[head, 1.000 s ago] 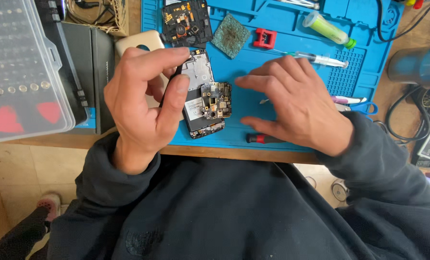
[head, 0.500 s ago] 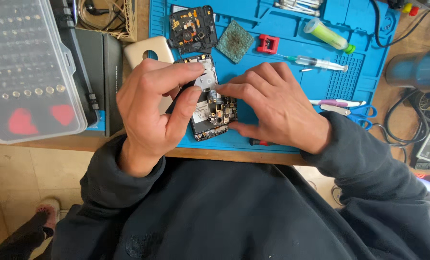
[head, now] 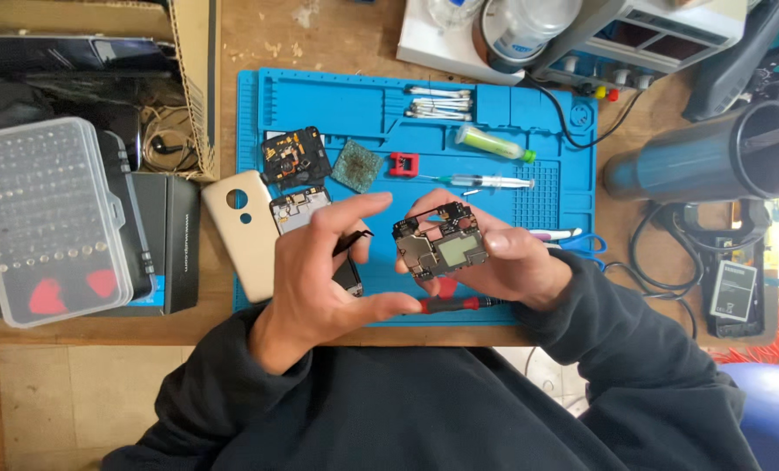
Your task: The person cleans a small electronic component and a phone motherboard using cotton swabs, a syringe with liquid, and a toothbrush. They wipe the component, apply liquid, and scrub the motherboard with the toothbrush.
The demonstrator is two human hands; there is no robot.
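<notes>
Nearest the wearer, dark sleeves lead up to both hands above the front edge of a blue repair mat (head: 320, 96). The right hand (head: 516, 262) is closed around a small phone circuit board (head: 440, 249), pinching it by its rim between thumb and fingertips, component side and metal shield facing up, lifted clear of the mat. The left hand (head: 320, 275) is half curled, index finger and thumb spread; a thin dark tool, probably tweezers (head: 355, 240), shows at its fingers, though the grip itself is hidden. The board should be judged light, stiff and fragile: best held by the bare edges, away from the shield, connectors and solder joints, and without flexing. Beneath the hands lie a red-handled screwdriver (head: 451, 304) and the opened phone frame (head: 307, 214), partly covered by the left hand. Just left of it rests a tan back cover (head: 237, 235); farther left, a clear bit case (head: 45, 218). Beyond the hands on the mat: a black plastic inner cover (head: 293, 157), a square mesh pad (head: 357, 166), a small red clip (head: 403, 163), a syringe (head: 485, 181), a green tube (head: 492, 142) and cotton swabs (head: 440, 102). Farthest off stands a bench instrument (head: 634, 35).
</notes>
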